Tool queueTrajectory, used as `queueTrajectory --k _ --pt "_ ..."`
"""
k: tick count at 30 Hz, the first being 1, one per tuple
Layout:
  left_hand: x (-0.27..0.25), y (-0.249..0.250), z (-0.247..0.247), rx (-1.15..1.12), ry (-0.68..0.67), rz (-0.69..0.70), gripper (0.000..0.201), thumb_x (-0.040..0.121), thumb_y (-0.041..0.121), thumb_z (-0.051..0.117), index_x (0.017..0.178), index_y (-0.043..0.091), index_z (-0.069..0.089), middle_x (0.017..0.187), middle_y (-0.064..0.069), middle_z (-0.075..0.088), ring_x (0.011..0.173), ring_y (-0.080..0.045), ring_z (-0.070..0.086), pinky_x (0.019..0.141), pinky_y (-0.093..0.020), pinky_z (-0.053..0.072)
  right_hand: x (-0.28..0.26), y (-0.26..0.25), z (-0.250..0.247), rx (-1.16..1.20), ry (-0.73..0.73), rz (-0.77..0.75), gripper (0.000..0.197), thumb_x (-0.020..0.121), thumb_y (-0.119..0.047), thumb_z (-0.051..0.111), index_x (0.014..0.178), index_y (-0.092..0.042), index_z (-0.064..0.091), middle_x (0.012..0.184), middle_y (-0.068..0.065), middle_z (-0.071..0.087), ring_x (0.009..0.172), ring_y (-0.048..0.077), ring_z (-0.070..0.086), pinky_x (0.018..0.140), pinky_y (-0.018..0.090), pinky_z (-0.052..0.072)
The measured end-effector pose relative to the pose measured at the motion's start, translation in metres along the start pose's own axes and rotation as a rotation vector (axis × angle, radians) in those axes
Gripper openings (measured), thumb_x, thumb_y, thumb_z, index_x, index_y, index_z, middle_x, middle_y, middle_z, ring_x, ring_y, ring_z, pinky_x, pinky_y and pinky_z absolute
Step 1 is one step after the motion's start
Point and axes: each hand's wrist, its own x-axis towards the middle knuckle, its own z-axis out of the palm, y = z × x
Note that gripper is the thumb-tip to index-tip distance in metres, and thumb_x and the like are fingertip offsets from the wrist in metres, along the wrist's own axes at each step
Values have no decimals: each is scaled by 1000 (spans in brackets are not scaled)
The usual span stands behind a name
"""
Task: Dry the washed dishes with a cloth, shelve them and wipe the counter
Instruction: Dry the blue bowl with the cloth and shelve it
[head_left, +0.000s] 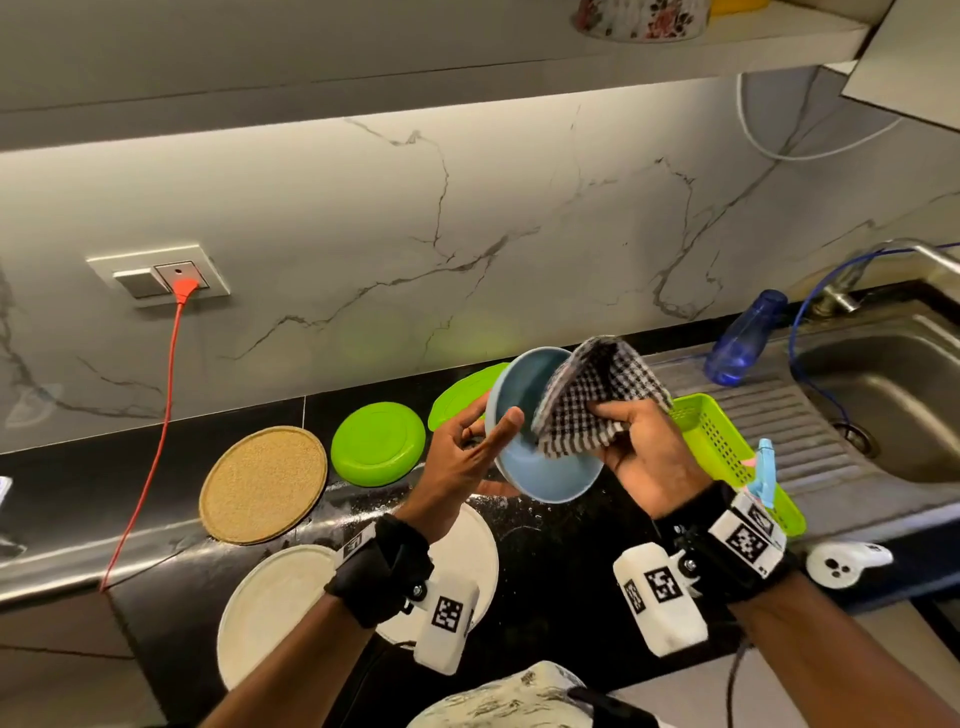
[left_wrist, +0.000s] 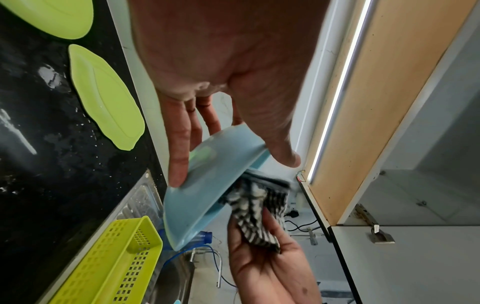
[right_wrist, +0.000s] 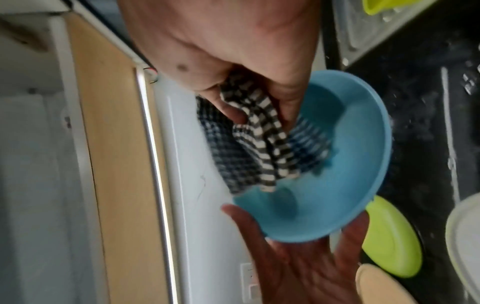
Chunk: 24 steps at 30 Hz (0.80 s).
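Note:
A light blue bowl (head_left: 540, 470) (left_wrist: 202, 185) (right_wrist: 350, 185) is held tilted above the black counter (head_left: 561, 571). My left hand (head_left: 480, 444) (left_wrist: 221, 72) (right_wrist: 306, 267) pinches its rim, thumb on the inside edge and fingers on the outside. My right hand (head_left: 649, 457) (left_wrist: 265, 267) (right_wrist: 233, 41) grips a black-and-white checked cloth (head_left: 597, 395) (left_wrist: 257, 207) (right_wrist: 254, 148) and presses it into the bowl's hollow. Part of the cloth hangs over the bowl's upper rim.
On the wet counter lie a green plate (head_left: 376, 444), a green oval lid (head_left: 462, 397), a cork mat (head_left: 262, 483) and two white plates (head_left: 270, 608). A green basket (head_left: 727, 452), spray bottle (head_left: 763, 467), blue bottle (head_left: 743, 343) and sink (head_left: 883, 395) are right. A shelf (head_left: 675, 52) runs overhead.

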Motion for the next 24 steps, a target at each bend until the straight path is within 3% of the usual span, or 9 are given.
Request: queueTrajectory --k 3,6,8,10,14,17,19,21,24 --pt "-2 1 8 36 -30 9 61 90 34 71 147 30 51 119 -6 74 107 -26 73 73 -55 63 -8 6 10 -88 -77 -23 38 91 -3 63 129 -3 64 124 14 72 114 31 67 82 40 61" --pt "-2 2 14 48 -10 19 67 85 30 79 146 33 52 115 -2 75 104 -24 74 73 -57 62 -15 11 21 -133 -164 -73 48 93 -35 71 133 -11 64 126 14 71 115 29 67 80 38 60" --pt "-1 3 11 66 0 35 71 84 27 82 147 34 51 118 -5 73 102 -24 75 72 -54 63 -13 13 25 -209 -169 -122 61 86 -55 74 132 -17 64 125 13 71 119 31 67 92 47 59" --pt "-1 4 8 105 0 45 76 81 29 84 148 36 50 119 -7 71 99 -22 75 69 -48 64 -13 14 29 -341 -134 -179 67 78 -65 77 125 -20 67 116 10 74 112 31 70 97 54 58" --pt "-1 5 4 142 -14 82 81 76 28 88 148 36 50 117 -9 72 98 -22 75 69 -42 64 -17 18 37 -559 -120 -355 47 79 -52 80 107 -15 74 99 6 77 99 32 73 89 49 61" --pt "-2 6 -2 103 -36 95 83 75 20 88 149 31 50 117 -11 74 101 -27 75 74 -45 64 -21 20 36 -634 -209 -386 30 88 -36 78 107 -13 75 101 7 77 101 29 72 86 42 60" --pt "-4 6 -8 72 -49 102 84 74 18 90 148 25 51 115 -10 75 102 -30 74 73 -43 64 -22 20 31 -661 -326 -341 31 89 -34 74 112 -13 74 105 8 76 104 29 71 89 42 60" --pt "-5 4 -14 56 -80 98 80 72 28 92 143 19 55 115 -10 75 104 -32 73 72 -40 64 -23 22 27 -686 -411 -284 37 89 -37 69 119 -16 71 112 8 75 109 30 69 95 46 59" --pt "-7 -1 -20 84 -123 74 92 61 66 88 128 7 62 116 -14 73 107 -33 72 74 -37 62 -22 28 22 -704 -430 -268 44 88 -40 67 127 -20 68 118 6 73 114 29 67 101 51 55"
